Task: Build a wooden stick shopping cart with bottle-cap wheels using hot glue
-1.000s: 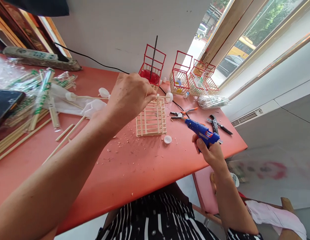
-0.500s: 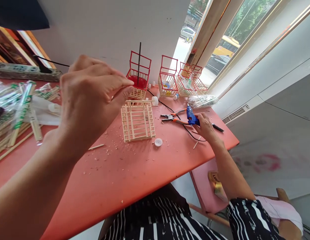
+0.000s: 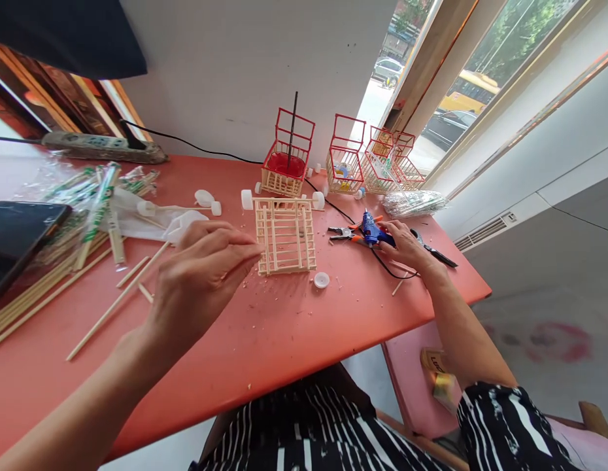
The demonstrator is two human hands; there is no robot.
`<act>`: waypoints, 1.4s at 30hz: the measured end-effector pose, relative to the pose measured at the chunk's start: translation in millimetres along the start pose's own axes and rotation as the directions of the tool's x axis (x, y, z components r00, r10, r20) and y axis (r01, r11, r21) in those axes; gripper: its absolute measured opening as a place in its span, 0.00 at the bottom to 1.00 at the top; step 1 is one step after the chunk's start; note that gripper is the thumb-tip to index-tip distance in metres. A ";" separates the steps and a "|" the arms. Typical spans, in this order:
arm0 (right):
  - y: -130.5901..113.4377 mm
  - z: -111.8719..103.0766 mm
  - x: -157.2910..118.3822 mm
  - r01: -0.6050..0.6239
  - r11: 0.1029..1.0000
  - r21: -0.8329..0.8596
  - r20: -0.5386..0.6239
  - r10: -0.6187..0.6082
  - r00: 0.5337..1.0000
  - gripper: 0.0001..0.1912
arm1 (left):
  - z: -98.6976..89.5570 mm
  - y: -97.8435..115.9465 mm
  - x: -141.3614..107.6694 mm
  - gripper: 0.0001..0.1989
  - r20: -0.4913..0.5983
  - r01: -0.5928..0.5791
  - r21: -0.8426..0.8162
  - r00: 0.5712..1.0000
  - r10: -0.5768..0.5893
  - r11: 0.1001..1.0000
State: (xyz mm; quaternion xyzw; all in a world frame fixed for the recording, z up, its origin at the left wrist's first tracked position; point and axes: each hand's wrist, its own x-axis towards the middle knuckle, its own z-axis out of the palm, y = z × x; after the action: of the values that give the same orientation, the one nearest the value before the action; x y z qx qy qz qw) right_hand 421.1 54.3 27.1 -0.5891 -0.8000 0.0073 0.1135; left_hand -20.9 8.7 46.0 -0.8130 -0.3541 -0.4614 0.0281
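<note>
My left hand (image 3: 208,268) is raised at the left side of a small wooden stick frame (image 3: 284,245), its thumb and fingers pinched together. Whatever lies between the fingertips, if anything, is too small to make out. The frame has slatted bars, and at its far edge a stick axle carries a white wheel (image 3: 246,199) at the left and another white wheel (image 3: 318,200) at the right. My right hand (image 3: 405,243) grips the handle of a blue glue gun (image 3: 372,229), low over the pliers (image 3: 346,233). A round white cap (image 3: 321,280) lies near the frame.
Red-trimmed stick carts (image 3: 287,167) stand along the wall. At the left are loose sticks (image 3: 115,304), wrapped stick bundles (image 3: 95,209), a phone (image 3: 22,239) and a power strip (image 3: 93,145). A black-handled tool (image 3: 439,255) and a clear-wrapped bundle (image 3: 414,203) lie at the right.
My left hand has moved down and away from the camera, uncovering the left wheel and the sticks. The glue gun in my right hand has shifted slightly left over the pliers' handles.
</note>
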 end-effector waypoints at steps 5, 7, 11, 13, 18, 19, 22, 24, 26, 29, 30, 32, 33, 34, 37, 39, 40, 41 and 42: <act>-44.0 -16.8 -10.9 0.010 1.000 0.000 -0.337 -0.009 0.941 0.21 | 9.0 1.2 -9.6 0.08 0.005 -0.004 0.009 1.000 0.004 1.000; -79.7 -16.8 -13.5 0.118 0.990 0.078 -0.446 -0.071 0.892 0.16 | 11.8 0.2 -13.1 0.08 0.010 -0.009 -0.009 1.000 0.009 1.000; -147.8 -0.4 -10.7 0.342 0.910 0.235 -0.447 -0.211 0.869 0.14 | 15.3 -1.7 -19.7 0.07 0.023 -0.001 -0.037 1.000 0.002 0.999; -166.8 11.1 -7.2 0.365 0.891 0.269 -0.416 -0.235 0.879 0.16 | 16.5 -2.5 -22.5 0.07 0.033 -0.010 -0.038 0.999 0.012 0.999; -175.6 32.6 -3.9 0.414 0.883 0.219 -0.422 -0.297 0.857 0.20 | 18.8 -6.1 -28.8 0.11 0.090 -0.076 0.014 0.993 0.074 0.997; -174.8 34.9 -4.4 0.420 0.883 0.210 -0.427 -0.303 0.852 0.20 | 19.1 -6.8 -29.6 0.12 0.101 -0.090 0.025 0.991 0.087 0.996; -172.8 36.7 -6.0 0.406 0.894 0.190 -0.417 -0.301 0.858 0.20 | 19.8 -8.2 -30.2 0.12 0.110 -0.103 0.046 0.989 0.098 0.994; -171.9 33.5 -5.9 0.395 0.902 0.174 -0.409 -0.299 0.862 0.20 | 20.2 -8.3 -29.1 0.13 0.100 -0.093 0.051 0.991 0.088 0.994; -171.4 27.6 -4.5 0.387 0.908 0.159 -0.413 -0.295 0.862 0.20 | 20.3 -8.3 -27.4 0.14 0.089 -0.087 0.056 0.993 0.082 0.995; -172.4 17.2 0.1 0.372 0.916 0.149 -0.422 -0.281 0.862 0.19 | 20.0 -9.0 -25.1 0.16 0.086 -0.088 0.077 0.993 0.082 0.993; -173.2 14.7 2.0 0.370 0.917 0.150 -0.433 -0.275 0.858 0.19 | 19.9 -9.6 -24.8 0.17 0.091 -0.086 0.088 0.993 0.078 0.992; -175.5 12.4 5.6 0.369 0.918 0.147 -0.455 -0.268 0.849 0.19 | 19.9 -11.1 -24.8 0.19 0.106 -0.080 0.109 0.992 0.069 0.991; -176.7 12.9 6.9 0.368 0.919 0.142 -0.457 -0.269 0.848 0.18 | 20.0 -12.1 -25.2 0.19 0.118 -0.078 0.116 0.991 0.064 0.990; -177.9 14.4 7.8 0.367 0.921 0.133 -0.452 -0.273 0.849 0.18 | 20.2 -13.1 -25.8 0.20 0.130 -0.078 0.122 0.990 0.062 0.990; -180.1 23.2 7.4 0.376 0.921 0.101 -0.411 -0.306 0.859 0.18 | 20.2 -15.6 -27.9 0.22 0.157 -0.088 0.132 0.985 0.066 0.987; -180.2 29.6 5.3 0.395 0.915 0.086 -0.399 -0.332 0.855 0.19 | 19.7 -15.9 -28.8 0.23 0.176 -0.104 0.141 0.981 0.078 0.985; -179.8 32.3 4.0 0.407 0.910 0.080 -0.396 -0.345 0.851 0.19 | 19.2 -15.6 -29.1 0.22 0.186 -0.113 0.144 0.979 0.085 0.983; -179.3 34.4 2.7 0.418 0.906 0.074 -0.392 -0.359 0.847 0.20 | 18.7 -15.1 -29.2 0.21 0.196 -0.124 0.148 0.976 0.094 0.981; -178.8 36.0 1.5 0.427 0.902 0.067 -0.388 -0.371 0.844 0.19 | 18.1 -14.3 -29.2 0.20 0.203 -0.137 0.152 0.974 0.105 0.979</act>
State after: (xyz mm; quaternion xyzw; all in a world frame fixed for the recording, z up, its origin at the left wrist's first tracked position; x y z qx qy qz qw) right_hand 245.6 5.5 18.3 -0.3899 -0.8669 -0.0659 0.3035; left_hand -25.7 10.1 9.1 -0.8690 -0.3418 -0.3466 0.0887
